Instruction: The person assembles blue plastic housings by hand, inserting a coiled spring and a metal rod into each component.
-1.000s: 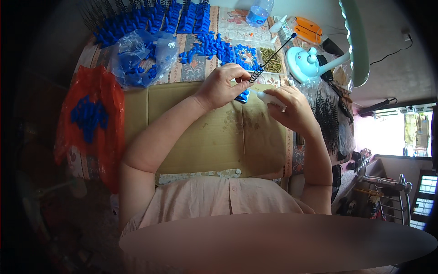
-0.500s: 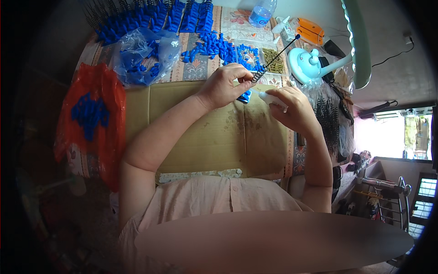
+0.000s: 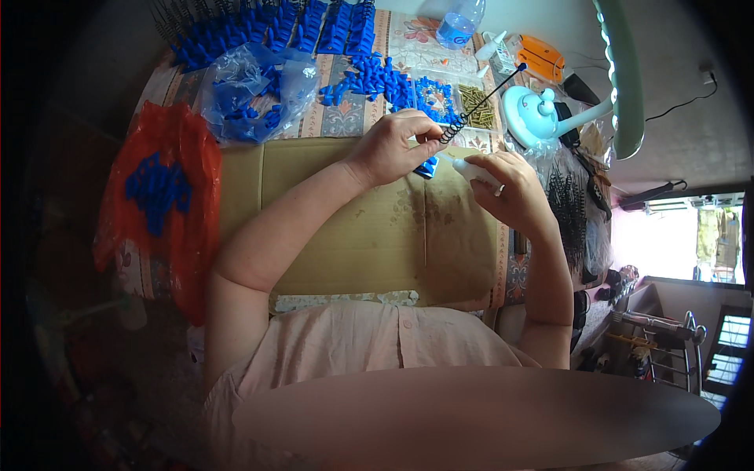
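My left hand (image 3: pixel 399 147) pinches a black spiral rod (image 3: pixel 470 119) between thumb and fingers. The rod slants up and away to the right and ends in a small dark blue tip. In my right hand (image 3: pixel 512 187) is a small white squeeze bottle (image 3: pixel 476 174), its thin nozzle turned toward the left fingertips. Whether the nozzle touches anything there cannot be made out. Just below the left fingers shows a blue plastic piece (image 3: pixel 426 167), partly hidden by that hand. Both hands are over a brown cardboard sheet (image 3: pixel 338 243) with dark stains.
Beyond the cardboard lie loose blue pieces (image 3: pixel 367 78), a clear bag of blue parts (image 3: pixel 259 94) and a box of brass-coloured screws (image 3: pixel 476 106). Blue racks (image 3: pixel 345 27) stand at the back. A red bag (image 3: pixel 169 259) lies left; a pale green lamp (image 3: pixel 530 116) and black spiral rods (image 3: pixel 567 212) are right.
The whole view has shifted slightly. Both hands keep nearly the same pose, with the rod and the bottle still held close together.
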{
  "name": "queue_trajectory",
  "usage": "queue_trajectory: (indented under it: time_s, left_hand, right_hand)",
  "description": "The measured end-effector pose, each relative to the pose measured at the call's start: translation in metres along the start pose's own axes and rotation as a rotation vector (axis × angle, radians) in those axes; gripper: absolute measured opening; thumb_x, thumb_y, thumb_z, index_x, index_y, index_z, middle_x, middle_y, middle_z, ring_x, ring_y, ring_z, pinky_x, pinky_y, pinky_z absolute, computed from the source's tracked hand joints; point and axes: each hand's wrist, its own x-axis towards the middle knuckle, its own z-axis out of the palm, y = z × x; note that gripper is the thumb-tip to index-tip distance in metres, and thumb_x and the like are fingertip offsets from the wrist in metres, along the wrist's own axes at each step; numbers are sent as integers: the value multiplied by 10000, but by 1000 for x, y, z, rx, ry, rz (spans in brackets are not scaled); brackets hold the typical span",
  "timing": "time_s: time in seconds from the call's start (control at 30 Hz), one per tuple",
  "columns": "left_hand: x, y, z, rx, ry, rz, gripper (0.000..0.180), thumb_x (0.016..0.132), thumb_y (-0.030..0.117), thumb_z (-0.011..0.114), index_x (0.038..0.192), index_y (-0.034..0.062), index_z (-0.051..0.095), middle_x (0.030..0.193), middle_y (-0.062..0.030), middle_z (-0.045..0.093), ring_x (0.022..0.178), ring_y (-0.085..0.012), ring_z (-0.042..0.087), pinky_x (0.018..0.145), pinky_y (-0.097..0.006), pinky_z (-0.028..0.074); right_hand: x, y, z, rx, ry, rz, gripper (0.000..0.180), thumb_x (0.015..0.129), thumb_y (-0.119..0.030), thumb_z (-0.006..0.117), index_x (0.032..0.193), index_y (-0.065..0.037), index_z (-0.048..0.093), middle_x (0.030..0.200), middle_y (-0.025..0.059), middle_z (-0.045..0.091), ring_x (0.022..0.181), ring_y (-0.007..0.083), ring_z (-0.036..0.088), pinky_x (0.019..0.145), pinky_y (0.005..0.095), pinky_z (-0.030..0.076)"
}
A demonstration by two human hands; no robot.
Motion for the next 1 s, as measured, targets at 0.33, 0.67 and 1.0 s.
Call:
queue_trajectory:
  time_s: [0.33,0.67,1.0]
  left_hand:
    - [-1,-2,-1,42,-30,-20,105,836,62,708,891,-4,647,860,-86,635,790,-170,622,739,-303,499]
    - [-1,-2,-2,48,-33,-22,102,836,55,706,896,-8,652,854,-84,638,785,-161,621,735,-298,500]
    - [0,-1,-1,43,-41,-15,98,836,50,702,894,-11,652,841,-83,637,780,-163,618,731,-298,498]
  right_hand:
    - [-2,0,1,31,24,17,320,717,-51,665,1036,-49,642,833,117,637,784,313,608,733,400,477]
    - [-3,1,0,24,10,32,325,708,-70,677,1032,-52,651,838,120,646,795,310,618,741,399,479]
    - [-10,4,1,64,11,69,350,712,-46,668,1061,-59,649,824,111,635,782,303,605,742,387,473]
